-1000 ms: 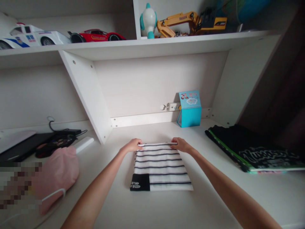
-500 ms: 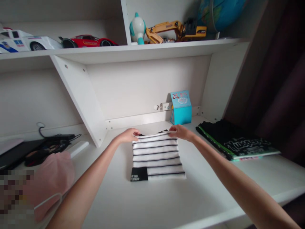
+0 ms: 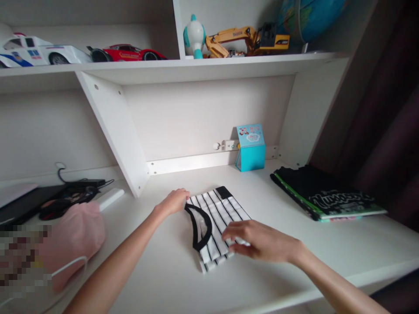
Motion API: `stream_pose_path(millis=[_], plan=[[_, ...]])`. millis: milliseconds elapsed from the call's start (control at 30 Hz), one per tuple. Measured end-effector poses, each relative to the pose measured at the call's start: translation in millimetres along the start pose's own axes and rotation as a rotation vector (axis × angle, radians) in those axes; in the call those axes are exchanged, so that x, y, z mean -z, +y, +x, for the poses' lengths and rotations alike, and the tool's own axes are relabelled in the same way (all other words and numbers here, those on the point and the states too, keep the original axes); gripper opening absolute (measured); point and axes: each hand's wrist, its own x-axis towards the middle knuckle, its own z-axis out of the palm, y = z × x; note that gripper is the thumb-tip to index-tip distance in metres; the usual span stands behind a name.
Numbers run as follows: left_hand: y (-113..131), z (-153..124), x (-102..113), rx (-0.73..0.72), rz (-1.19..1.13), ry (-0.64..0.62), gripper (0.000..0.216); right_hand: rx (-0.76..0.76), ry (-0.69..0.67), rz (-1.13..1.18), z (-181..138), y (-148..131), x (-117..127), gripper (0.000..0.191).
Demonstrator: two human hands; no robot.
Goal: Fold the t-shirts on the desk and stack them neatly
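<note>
One striped garment [image 3: 216, 226], white with black lines, is lying folded on the white desk [image 3: 294, 244], well in front of the blue box [image 3: 251, 147]. Versus half a second ago it is now sitting turned: stripes are running lengthwise away from the person, a black-trimmed opening is showing on its left side, and the black patch is now lying at the end nearer the blue box instead of the near-left corner.

Left hand [image 3: 173, 202] is resting on the garment's far-left corner, fingers curled loosely, pressing rather than gripping. Right hand [image 3: 258, 240] has come off the far edge and is now lying flat on the garment's near-right part, fingers spread slightly and pointing left, nothing pinched.

Right of the blue box, a black folded garment [image 3: 324, 196] with green edging is lying on the desk. Far left of the box, a pink cap [image 3: 73, 233] is sitting near dark cables [image 3: 75, 194]. Up on the shelf [image 3: 196, 65] above the box, toy cars [image 3: 126, 52], a yellow excavator [image 3: 248, 39] and a globe [image 3: 310, 17] are standing.
</note>
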Motion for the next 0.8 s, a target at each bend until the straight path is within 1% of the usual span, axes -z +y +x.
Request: stream_pose_path(millis=[33, 100, 133, 200, 267, 300, 367, 433, 467, 533, 567, 600, 633, 667, 733, 767, 800], plan=[[11.5, -7.0, -4.4, 0.009, -0.002, 0.013, 0.032, -0.081, 0.064, -0.015, 1.4, 16.5, -2.5, 0.025], [43.8, -23.4, -11.5, -0.05, -0.073, 0.043, 0.028, -0.23, 0.169, -0.082, 5.0, 52.8, -8.3, 0.032], [62.2, -32.3, -15.2, -0.107, -0.12, 0.034, 0.027, -0.275, 0.177, -0.117, 6.7, 69.8, -12.6, 0.035], [95.1, -49.0, -23.5, -0.247, -0.16, -0.036, 0.029, -0.302, 0.125, -0.165, 7.9, 95.7, -24.0, 0.041], [113.3, -60.5, -31.5, -0.324, -0.135, -0.074, 0.028, -0.304, 0.097, -0.212, 5.3, 105.7, -36.9, 0.043], [115.1, -63.3, -34.5, -0.325, -0.112, -0.073, 0.025, -0.318, 0.109, -0.251, 2.4, 104.2, -42.6, 0.043], [105.0, -62.5, -37.9, -0.261, -0.061, -0.054, 0.019, -0.382, 0.15, -0.359, -5.0, 89.2, -50.3, 0.038], [84.1, -55.5, -38.8, -0.149, -0.008, -0.037, 0.023, -0.443, 0.156, -0.416, -11.9, 63.9, -52.1, 0.027], [72.7, -50.7, -39.2, -0.088, 0.024, -0.026, 0.026, -0.447, 0.139, -0.385, -14.2, 50.3, -51.0, 0.023], [53.4, -41.2, -41.4, 0.029, 0.097, 0.002, 0.029, -0.379, 0.071, -0.205, -15.4, 27.9, -46.1, 0.021], [46.7, -37.1, -43.5, 0.09, 0.13, 0.013, 0.03, -0.323, 0.042, -0.101, -14.3, 21.6, -43.2, 0.023], [41.8, -33.7, -46.1, 0.153, 0.152, 0.018, 0.034, -0.282, 0.043, -0.027, -12.0, 19.8, -40.5, 0.025], [38.6, -31.0, -49.3, 0.215, 0.157, 0.019, 0.04, -0.267, 0.078, 0.0, -8.9, 22.8, -38.5, 0.027], [36.5, -28.9, -52.9, 0.271, 0.144, 0.019, 0.047, -0.283, 0.137, -0.023, -4.9, 30.5, -37.5, 0.029], [33.4, -25.6, -61.5, 0.35, 0.08, 0.014, 0.058, -0.393, 0.243, -0.143, 4.9, 56.6, -39.4, 0.04], [31.7, -24.1, -66.2, 0.373, 0.048, 0.005, 0.062, -0.453, 0.248, -0.192, 10.4, 72.6, -42.4, 0.051], [29.5, -22.5, -71.0, 0.386, 0.024, -0.007, 0.064, -0.496, 0.213, -0.216, 16.1, 88.7, -46.3, 0.059]])
